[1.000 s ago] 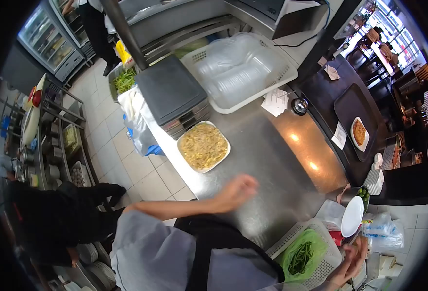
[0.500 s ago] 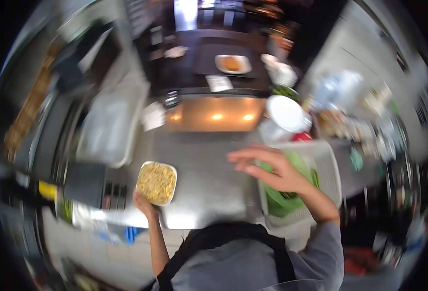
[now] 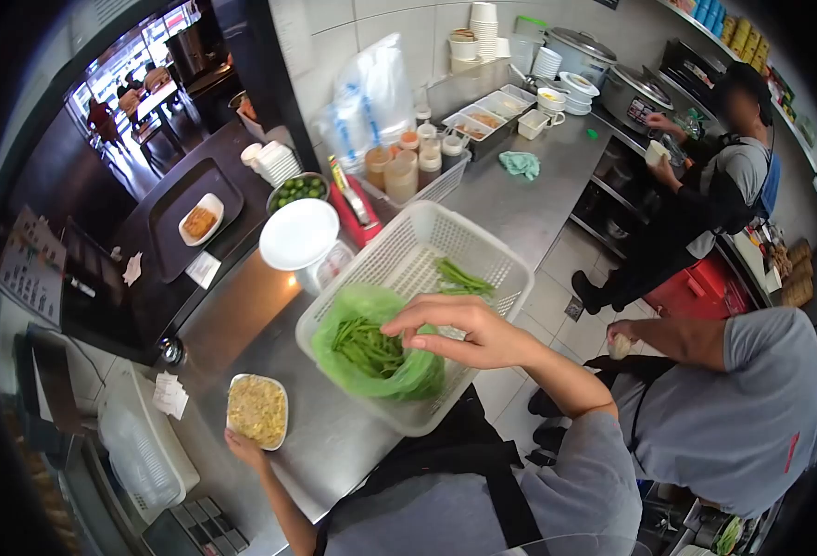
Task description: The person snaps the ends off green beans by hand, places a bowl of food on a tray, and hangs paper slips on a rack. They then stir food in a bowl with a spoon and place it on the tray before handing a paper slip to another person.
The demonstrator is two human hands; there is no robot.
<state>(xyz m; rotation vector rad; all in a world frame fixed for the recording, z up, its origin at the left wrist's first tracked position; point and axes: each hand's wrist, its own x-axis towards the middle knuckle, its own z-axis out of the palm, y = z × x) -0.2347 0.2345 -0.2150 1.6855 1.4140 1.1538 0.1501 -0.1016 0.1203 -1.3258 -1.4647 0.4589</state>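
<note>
At the front left of the steel counter, my left hand (image 3: 244,448) grips the near edge of a white, square-cornered dish of fried rice (image 3: 257,410). My right hand (image 3: 455,329) hovers over a light green plastic bag (image 3: 415,378), its fingers stretched out and the thumb apart, with nothing visible in them. Cut green stalks (image 3: 364,345) fill the bag. It sits inside a white perforated basket (image 3: 510,269), where more green stalks (image 3: 462,278) lie loose at the far side.
A white scale-like stand with a round top (image 3: 299,234) is behind the basket, beside sauce bottles (image 3: 401,174). A tray (image 3: 163,208) holding a plate of food lies on the dark ledge. Two co-workers, one in grey (image 3: 723,408) and one farther back (image 3: 733,176), stand right.
My view has swung to the right, bringing the co-workers into sight. My right hand is now over the green bag. The left hand still holds the rice dish.
</note>
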